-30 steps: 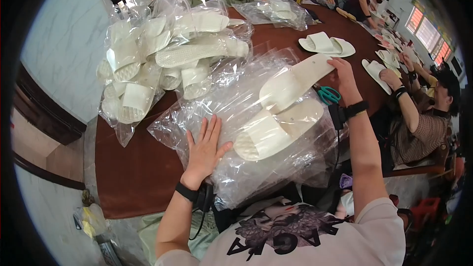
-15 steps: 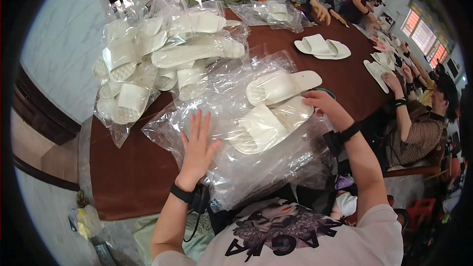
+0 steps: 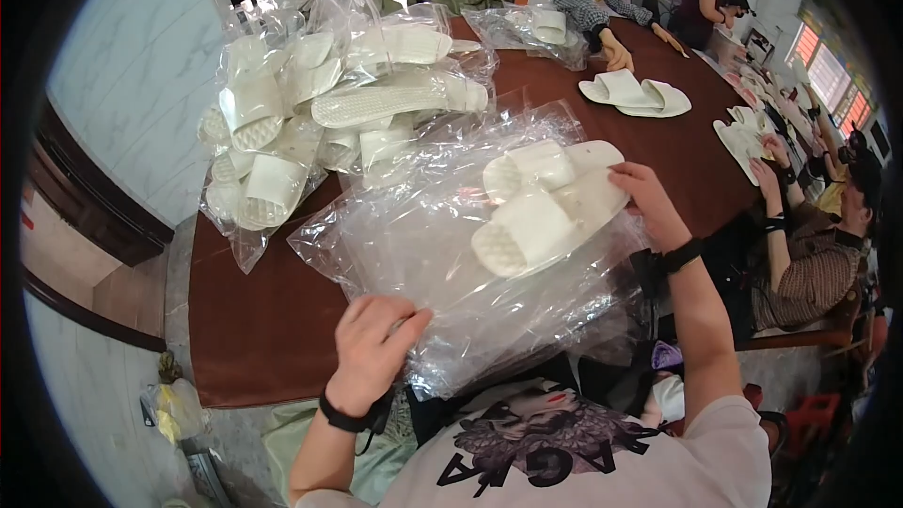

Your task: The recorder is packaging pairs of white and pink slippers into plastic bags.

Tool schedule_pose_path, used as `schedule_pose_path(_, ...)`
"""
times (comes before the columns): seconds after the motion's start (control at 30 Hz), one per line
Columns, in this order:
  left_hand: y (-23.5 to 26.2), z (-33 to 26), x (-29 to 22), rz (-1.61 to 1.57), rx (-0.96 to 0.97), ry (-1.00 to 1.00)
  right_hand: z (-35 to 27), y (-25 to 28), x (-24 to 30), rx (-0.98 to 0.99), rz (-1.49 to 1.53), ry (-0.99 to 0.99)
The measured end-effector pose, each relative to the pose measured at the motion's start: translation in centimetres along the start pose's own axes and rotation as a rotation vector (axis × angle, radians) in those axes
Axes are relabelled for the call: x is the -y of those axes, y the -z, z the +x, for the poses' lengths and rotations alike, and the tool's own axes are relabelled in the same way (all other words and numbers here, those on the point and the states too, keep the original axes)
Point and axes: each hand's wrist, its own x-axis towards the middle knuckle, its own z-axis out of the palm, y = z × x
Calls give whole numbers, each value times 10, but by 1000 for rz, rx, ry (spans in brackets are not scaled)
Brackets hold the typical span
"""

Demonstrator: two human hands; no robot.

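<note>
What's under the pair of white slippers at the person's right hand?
Clear plastic bags, layered on the brown table, show around the slippers, which the right hand holds by the nearer heel. What lies directly beneath them is covered and can't be told.

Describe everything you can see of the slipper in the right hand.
The slipper is off-white and looks like plastic or foam, with a broad strap, open toe and textured toe bed. It slants over clear plastic bags, toe toward the picture's lower left, partly overlapping a second slipper. The right hand grips its heel.
</note>
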Motion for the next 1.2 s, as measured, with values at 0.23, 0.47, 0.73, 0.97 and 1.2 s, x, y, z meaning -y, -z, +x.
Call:
schedule_pose_path(0.23,20,-20,1,-255,472,297,20,16,-24,32,9,29)
schedule_pose_path(0.47,-39,-2,33,-8,493,447,43,2,-21,-190,-140,15)
schedule_pose_path(0.73,-64,-17,44,74,536,419,97,5,-49,-79,97,22)
schedule_pose_path(0.97,-66,-19,45,96,538,417,92,25,-40,-273,61,252)
schedule_pose_path(1.2,-66,-17,45,107,545,416,55,56,-15,-258,232,174)
